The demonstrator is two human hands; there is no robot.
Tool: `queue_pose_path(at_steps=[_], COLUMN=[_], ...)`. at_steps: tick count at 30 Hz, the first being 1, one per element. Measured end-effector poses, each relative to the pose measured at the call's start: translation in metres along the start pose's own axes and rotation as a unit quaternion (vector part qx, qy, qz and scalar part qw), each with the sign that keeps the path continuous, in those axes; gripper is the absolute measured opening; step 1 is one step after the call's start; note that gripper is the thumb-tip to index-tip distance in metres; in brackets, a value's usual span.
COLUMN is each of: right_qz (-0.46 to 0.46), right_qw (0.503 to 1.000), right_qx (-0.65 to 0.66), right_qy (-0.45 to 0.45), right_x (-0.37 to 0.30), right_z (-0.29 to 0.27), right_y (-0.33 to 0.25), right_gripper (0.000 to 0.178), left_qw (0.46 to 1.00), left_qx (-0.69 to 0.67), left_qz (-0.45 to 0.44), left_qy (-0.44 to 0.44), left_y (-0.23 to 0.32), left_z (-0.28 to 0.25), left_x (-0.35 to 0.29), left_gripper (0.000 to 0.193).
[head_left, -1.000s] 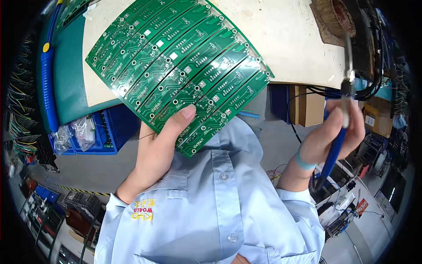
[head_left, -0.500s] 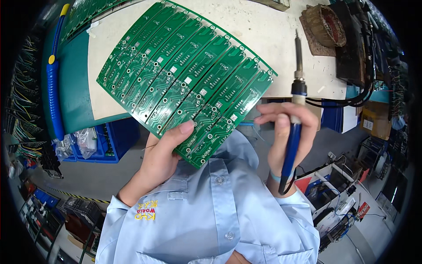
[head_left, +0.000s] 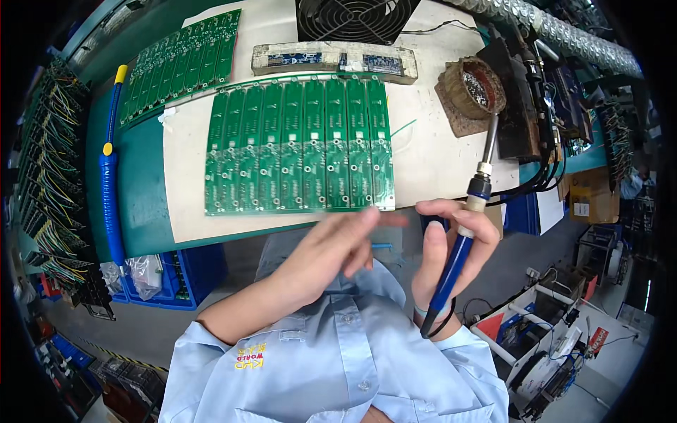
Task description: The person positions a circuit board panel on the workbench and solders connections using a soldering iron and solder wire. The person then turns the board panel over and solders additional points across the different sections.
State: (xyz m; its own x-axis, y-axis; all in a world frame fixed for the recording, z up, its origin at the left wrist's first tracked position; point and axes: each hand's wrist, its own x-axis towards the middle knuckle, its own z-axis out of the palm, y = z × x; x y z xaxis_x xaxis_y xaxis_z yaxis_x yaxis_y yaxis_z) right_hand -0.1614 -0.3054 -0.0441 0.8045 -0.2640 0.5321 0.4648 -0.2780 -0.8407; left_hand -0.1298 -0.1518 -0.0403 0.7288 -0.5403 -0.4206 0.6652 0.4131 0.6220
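Note:
A green circuit board panel [head_left: 303,144], made of several long narrow boards side by side, lies flat on the pale sheet over the bench. Just off its near edge is my left hand [head_left: 328,247], somewhat blurred, its fingers stretched toward the right and nothing held in them. My right hand [head_left: 476,240] is closed around the blue handle of a soldering iron [head_left: 451,271]. The iron's metal tip points up and away, seen beside the rim of a round brown pot [head_left: 471,88] with shiny bits inside; I cannot tell whether they touch.
Another green panel [head_left: 187,63] lies at the far left, near a blue desoldering pump [head_left: 111,190] with a yellow end. A pale bar-shaped fixture [head_left: 282,60] holds small blue boards behind the panel. Farther back stands a black fan [head_left: 352,21]; black cables [head_left: 525,187] run at right.
The panel was tilted up in my left hand; now it rests flat on the bench, let go. The left hand has moved right. The iron's tip has dropped closer to the pot.

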Motion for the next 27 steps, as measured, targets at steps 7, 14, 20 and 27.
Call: queue_pose_path(at_steps=[7,14,20,27], right_qz=[-0.036,-0.139,-0.013,0.084], right_qw=[0.984,0.931,0.987,0.993], right_qx=[-0.157,-0.295,-0.157,-0.078], right_qy=[-0.075,-0.164,0.015,0.006], right_x=[-0.008,0.017,0.059,0.031], right_z=[0.007,-0.007,-0.028,-0.024], right_y=[0.029,0.044,0.046,0.014], right_gripper=[0.041,0.048,0.025,0.034], left_qw=[0.862,0.633,0.687,0.637], left_qx=[0.483,0.62,0.537,0.624], left_qz=[0.133,0.455,0.447,0.412], left_qy=[-0.074,0.092,0.198,0.188], left_y=[0.003,0.021,0.012,0.021], left_z=[-0.007,-0.034,-0.032,-0.015], left_x=[-0.024,-0.045,-0.022,0.008], left_gripper=[0.01,0.014,0.013,0.016])
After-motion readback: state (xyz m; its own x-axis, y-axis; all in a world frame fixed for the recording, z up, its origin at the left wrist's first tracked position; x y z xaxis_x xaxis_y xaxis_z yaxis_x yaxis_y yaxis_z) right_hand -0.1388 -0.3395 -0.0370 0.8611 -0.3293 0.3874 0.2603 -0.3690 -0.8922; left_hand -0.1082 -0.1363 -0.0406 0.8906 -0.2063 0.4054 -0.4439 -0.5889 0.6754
